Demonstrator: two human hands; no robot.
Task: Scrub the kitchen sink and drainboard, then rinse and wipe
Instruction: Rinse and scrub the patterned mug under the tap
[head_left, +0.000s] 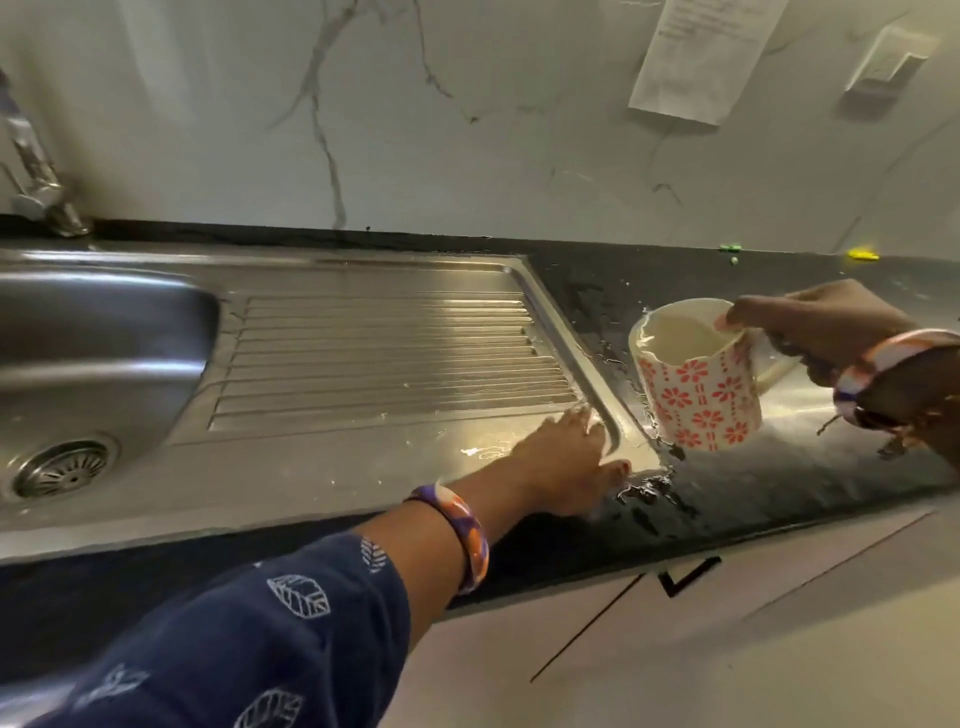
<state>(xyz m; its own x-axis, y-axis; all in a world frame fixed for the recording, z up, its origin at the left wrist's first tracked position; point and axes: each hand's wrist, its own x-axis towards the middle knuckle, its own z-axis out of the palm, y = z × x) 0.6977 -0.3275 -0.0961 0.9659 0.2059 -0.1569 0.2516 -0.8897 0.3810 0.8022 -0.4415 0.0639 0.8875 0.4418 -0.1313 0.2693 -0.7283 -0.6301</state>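
A steel sink bowl (104, 332) with a round drain (60, 470) lies at the left, and its ribbed drainboard (384, 353) stretches to the right. My left hand (566, 462) lies flat with straight fingers on the drainboard's near right corner, where water and white suds show. My right hand (826, 327) grips the handle and rim of a white mug with red flowers (696, 379), tilted toward the drainboard above the wet black counter. The mug's inside looks pale; I cannot tell if it holds water.
A black counter (779, 467) runs right of the drainboard, wet with puddles near its edge. A chrome tap (36, 171) stands at the back left. On the marble wall hang a paper sheet (701, 57) and a switch (888, 67). White cabinet doors (727, 623) sit below.
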